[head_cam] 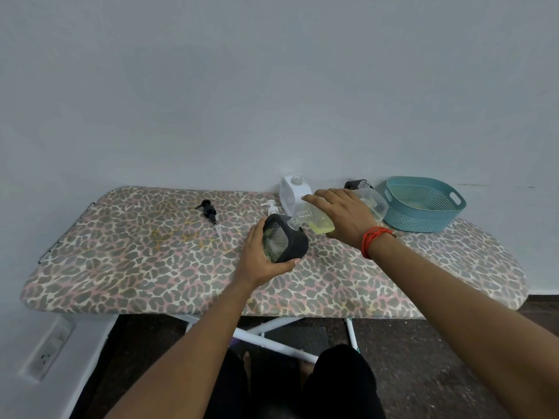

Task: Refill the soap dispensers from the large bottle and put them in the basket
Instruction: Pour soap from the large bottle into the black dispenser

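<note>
The right hand point(341, 217) is wrapped around a large clear plastic bottle point(357, 211) tipped on its side, yellow-green liquid pooled near its neck, its mouth meeting the opening of a black-sleeved clear soap dispenser point(284, 238). The left hand point(261, 258) clasps that dispenser, which is tilted above the board and shows greenish liquid inside. Behind stand a white square dispenser point(292, 192) with no pump and, just beside the basket, another dark dispenser point(357, 185), mostly hidden. The teal perforated plastic basket point(423, 217) holds no dispenser. A white pump point(272, 208) and black pump point(210, 213) lie on the leopard-print ironing board point(151, 261), against a pale grey wall point(272, 86).
</note>
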Available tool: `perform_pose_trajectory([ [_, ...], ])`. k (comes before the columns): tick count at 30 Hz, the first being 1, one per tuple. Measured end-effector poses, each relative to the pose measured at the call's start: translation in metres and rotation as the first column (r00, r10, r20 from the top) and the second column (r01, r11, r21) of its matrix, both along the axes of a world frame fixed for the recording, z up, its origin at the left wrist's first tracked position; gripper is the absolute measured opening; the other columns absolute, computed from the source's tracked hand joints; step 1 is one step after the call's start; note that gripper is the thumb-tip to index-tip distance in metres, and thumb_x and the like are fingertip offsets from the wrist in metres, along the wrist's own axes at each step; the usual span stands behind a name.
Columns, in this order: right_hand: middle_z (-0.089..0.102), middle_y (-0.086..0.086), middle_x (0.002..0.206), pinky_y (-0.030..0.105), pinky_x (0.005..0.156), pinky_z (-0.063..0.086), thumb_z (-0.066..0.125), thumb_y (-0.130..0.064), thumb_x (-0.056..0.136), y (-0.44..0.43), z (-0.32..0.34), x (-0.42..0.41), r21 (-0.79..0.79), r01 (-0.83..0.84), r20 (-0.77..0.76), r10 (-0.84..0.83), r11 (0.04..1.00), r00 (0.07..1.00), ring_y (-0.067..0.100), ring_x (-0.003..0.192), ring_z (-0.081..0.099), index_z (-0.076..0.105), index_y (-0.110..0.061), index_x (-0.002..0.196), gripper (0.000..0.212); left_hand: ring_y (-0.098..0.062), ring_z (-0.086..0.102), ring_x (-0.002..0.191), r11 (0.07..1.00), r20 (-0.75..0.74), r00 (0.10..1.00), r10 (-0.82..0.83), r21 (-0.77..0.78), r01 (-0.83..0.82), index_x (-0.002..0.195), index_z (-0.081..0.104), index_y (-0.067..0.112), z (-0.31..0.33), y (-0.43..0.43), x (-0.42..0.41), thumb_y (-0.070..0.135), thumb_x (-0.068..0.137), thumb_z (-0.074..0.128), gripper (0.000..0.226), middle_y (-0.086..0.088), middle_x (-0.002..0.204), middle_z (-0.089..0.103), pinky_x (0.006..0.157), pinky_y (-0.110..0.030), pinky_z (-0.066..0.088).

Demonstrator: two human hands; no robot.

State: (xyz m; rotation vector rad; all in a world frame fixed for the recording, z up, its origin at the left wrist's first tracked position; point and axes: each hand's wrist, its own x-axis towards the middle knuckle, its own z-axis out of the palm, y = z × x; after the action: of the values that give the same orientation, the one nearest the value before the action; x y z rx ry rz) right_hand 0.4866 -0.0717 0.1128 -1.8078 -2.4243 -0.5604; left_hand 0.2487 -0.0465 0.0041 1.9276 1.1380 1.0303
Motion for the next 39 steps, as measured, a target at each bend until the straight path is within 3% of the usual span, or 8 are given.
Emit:
perform_pose_trajectory([
  [6,0.055,0.003,0.14,0.041,0.104,0.043,0.087,-0.024,0.066,-0.007,-0.007,-0.008,-0.023,0.027,-0.255,-0.032,0.999,0.966,0.027,0.126,0.055,0.042,-0.027,0.149,0.095,-0.012,0.047,0.134,1.0,0.008,1.0,0.004,0.01,-0.004,0.153,0.034,0.022,-0.001,0.0,0.0,0.055,0.059,0.094,0.116,0.005,0.143,0.046,0.109,-0.043,0.046],
  [10,0.054,0.0,0.141,0.041,0.104,0.047,0.086,-0.023,0.066,-0.013,-0.006,-0.007,-0.021,0.068,-0.521,-0.069,0.997,0.851,0.023,0.125,0.054,0.041,-0.03,0.149,0.095,-0.012,0.047,0.133,1.0,0.015,1.0,-0.008,0.012,0.007,0.153,0.033,0.022,0.0,-0.001,0.0,0.054,0.06,0.094,0.116,0.005,0.142,0.045,0.109,-0.043,0.047],
  [17,0.056,-0.018,0.122,0.0,0.077,0.044,0.085,-0.002,0.069,-0.025,-0.006,0.008,-0.024,0.192,-0.955,-0.079,0.981,0.287,-0.013,0.101,0.059,0.047,-0.023,0.141,0.084,-0.01,0.046,0.13,1.0,0.012,1.0,0.009,0.028,-0.01,0.151,0.035,0.023,0.002,-0.004,0.0,0.049,0.062,0.095,0.11,0.007,0.141,0.044,0.108,-0.035,0.045],
  [19,0.057,-0.021,0.123,0.011,0.086,0.05,0.087,-0.002,0.069,-0.03,-0.013,0.009,-0.028,0.218,-0.987,-0.062,0.976,0.15,-0.015,0.106,0.059,0.048,-0.024,0.139,0.083,-0.007,0.045,0.127,0.999,0.015,1.0,0.017,0.035,-0.017,0.15,0.034,0.023,0.002,-0.005,0.0,0.042,0.062,0.096,0.11,0.009,0.138,0.043,0.104,-0.028,0.043],
  [22,0.06,-0.01,0.133,0.036,0.101,0.053,0.09,-0.015,0.067,-0.037,-0.027,0.006,-0.044,0.241,-0.998,-0.055,0.97,0.04,0.007,0.122,0.06,0.047,-0.036,0.139,0.086,-0.007,0.044,0.127,0.999,0.017,1.0,0.024,0.021,-0.024,0.151,0.033,0.02,0.003,-0.005,0.0,0.041,0.061,0.097,0.112,0.008,0.137,0.042,0.101,-0.019,0.039],
  [26,0.056,-0.02,0.13,0.023,0.099,0.048,0.086,-0.009,0.074,-0.047,-0.041,0.0,-0.03,0.285,-1.0,-0.03,0.958,-0.005,-0.01,0.119,0.054,0.045,-0.034,0.141,0.082,-0.009,0.045,0.127,0.999,0.005,0.999,0.038,-0.005,-0.038,0.149,0.032,0.018,0.004,-0.006,-0.001,0.038,0.061,0.098,0.112,0.002,0.14,0.042,0.098,-0.009,0.036],
  [33,0.052,-0.01,0.137,0.023,0.1,0.045,0.084,-0.009,0.077,-0.053,-0.043,-0.001,-0.038,0.256,-0.999,-0.039,0.966,-0.001,0.008,0.124,0.052,0.037,-0.025,0.152,0.09,-0.022,0.043,0.135,0.986,-0.046,0.987,0.152,-0.067,-0.155,0.151,0.023,0.015,0.008,-0.019,0.0,0.052,0.055,0.093,0.124,-0.004,0.146,0.039,0.11,-0.04,0.044],
  [39,0.05,-0.026,0.127,0.005,0.088,0.04,0.082,-0.005,0.078,-0.056,-0.041,-0.009,-0.035,0.272,-0.999,-0.034,0.962,-0.007,-0.022,0.11,0.048,0.038,-0.03,0.149,0.087,-0.035,0.033,0.144,0.91,-0.089,0.915,0.393,-0.105,-0.401,0.154,0.015,0.007,0.013,-0.045,0.013,0.062,0.05,0.094,0.142,-0.016,0.153,0.033,0.118,-0.052,0.035],
])
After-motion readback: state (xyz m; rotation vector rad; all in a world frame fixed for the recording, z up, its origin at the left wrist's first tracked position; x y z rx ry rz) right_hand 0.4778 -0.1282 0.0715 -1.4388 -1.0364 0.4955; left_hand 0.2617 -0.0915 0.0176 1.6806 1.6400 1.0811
